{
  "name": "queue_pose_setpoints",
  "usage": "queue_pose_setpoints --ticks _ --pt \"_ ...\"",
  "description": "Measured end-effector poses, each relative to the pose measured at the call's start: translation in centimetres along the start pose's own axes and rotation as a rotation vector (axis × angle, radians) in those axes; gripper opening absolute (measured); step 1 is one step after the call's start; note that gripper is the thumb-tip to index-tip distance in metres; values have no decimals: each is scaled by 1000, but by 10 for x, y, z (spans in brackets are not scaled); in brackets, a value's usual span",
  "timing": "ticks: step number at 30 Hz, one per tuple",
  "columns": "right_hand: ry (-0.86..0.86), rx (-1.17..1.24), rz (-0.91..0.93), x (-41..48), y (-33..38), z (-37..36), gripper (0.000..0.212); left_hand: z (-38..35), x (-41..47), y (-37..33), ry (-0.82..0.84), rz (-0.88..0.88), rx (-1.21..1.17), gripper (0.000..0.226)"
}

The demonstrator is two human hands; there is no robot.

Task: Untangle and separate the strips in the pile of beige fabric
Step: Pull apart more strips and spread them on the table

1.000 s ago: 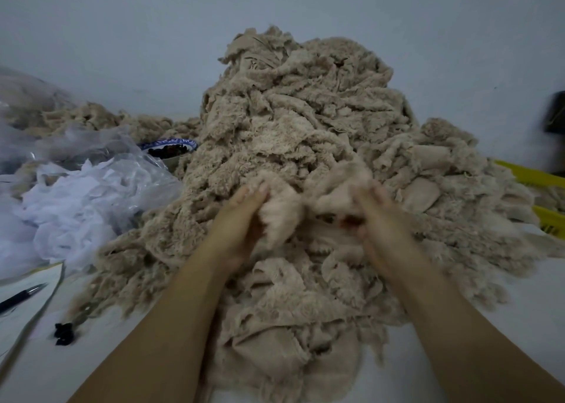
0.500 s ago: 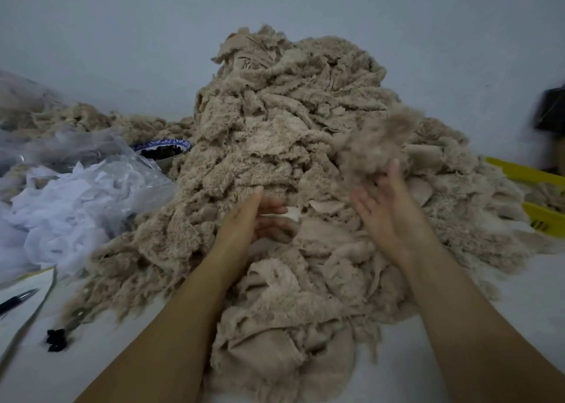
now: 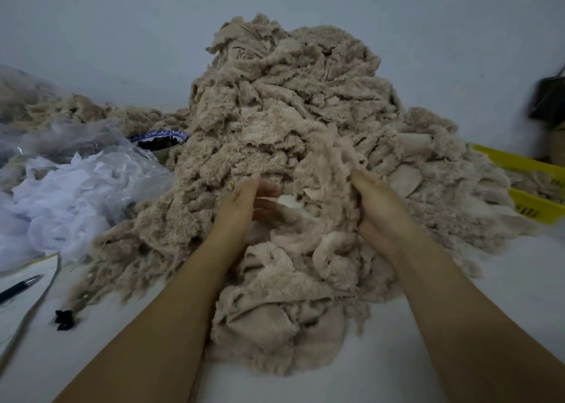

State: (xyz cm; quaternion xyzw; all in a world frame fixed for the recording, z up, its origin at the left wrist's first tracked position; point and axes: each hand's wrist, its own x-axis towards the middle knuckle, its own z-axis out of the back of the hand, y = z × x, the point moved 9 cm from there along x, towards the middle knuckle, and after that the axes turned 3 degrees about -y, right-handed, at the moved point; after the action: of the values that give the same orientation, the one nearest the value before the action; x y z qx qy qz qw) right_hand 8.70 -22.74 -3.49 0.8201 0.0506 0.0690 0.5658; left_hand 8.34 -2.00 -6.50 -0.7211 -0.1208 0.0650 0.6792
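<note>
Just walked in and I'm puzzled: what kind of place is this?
Likely a fabric-scrap sorting workshop: a big pile of beige fabric strips on a white table, a clear bag of white scraps, and a yellow basket.

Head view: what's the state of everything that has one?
pile, heaped and tangled, not separated.
left hand, at the pile's front, fingers loosely bent, no clear grip.
right hand, pressed into the pile, grip hidden by fabric.
bowl, upright, with dark contents.
bag, crumpled, holding white scraps.
basket, holding beige fabric.
pen, lying flat.
</note>
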Motion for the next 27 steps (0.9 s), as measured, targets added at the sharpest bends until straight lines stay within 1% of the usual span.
queue_pose_setpoints --ticks 2,3,4,5,6,7,8,9,10,12,13,15,17,19,21,22,23,25,26,27 --pt "-61 19 2 2 13 2 26 6 5 -7 -48 5 21 42" --pt "-87 -22 34 3 19 4 24 5 7 -10 -47 2 37 41" --pt "-86 -122 80 5 25 3 21 4 9 -12 -37 -1 48 41" --pt "-26 -270 119 3 29 -5 19 2 11 -15 -32 0 57 40" --pt "82 -422 124 -1 27 -16 23 0 11 -19 -40 3 66 38" --pt "186 -542 100 -7 22 -27 31 0 12 -23 -63 4 79 35" --pt "245 -612 68 -10 17 -30 41 1 13 -29 -90 0 99 33" --pt "242 -647 45 -10 14 -27 49 0 15 -35 -103 -14 117 34" --pt "185 -651 40 -8 15 -19 51 -2 16 -43 -100 -36 122 35" --pt "-13 -646 17 -1 14 7 44 -11 22 -60 -100 -68 113 37" --pt "-79 -662 -16 -1 7 16 40 -18 25 -69 -111 -82 122 36" --pt "-124 -753 -90 -7 -16 26 37 -44 31 -87 -96 -151 185 35" --pt "-167 -844 -74 -16 -31 27 39 -83 32 -98 -34 -241 280 37" --pt "-249 -771 -44 -23 -35 27 42 -116 26 -90 6 -339 435 40" --pt "-266 -699 -54 -27 -41 26 43 -131 11 -66 6 -466 602 40" --pt "-269 -677 -56 -29 -44 26 43 -130 4 -51 -9 -505 640 38" --pt "-296 -616 -65 -30 -48 30 42 -124 -3 -39 -41 -516 641 37" --pt "-395 -414 -109 -36 -52 43 38 -105 -14 -24 -149 -498 570 34" --pt "-448 -365 -117 -34 -52 50 35 -97 -21 -24 -197 -513 535 32" --pt "-485 -367 -118 -30 -50 54 33 -94 -30 -26 -215 -539 527 30"
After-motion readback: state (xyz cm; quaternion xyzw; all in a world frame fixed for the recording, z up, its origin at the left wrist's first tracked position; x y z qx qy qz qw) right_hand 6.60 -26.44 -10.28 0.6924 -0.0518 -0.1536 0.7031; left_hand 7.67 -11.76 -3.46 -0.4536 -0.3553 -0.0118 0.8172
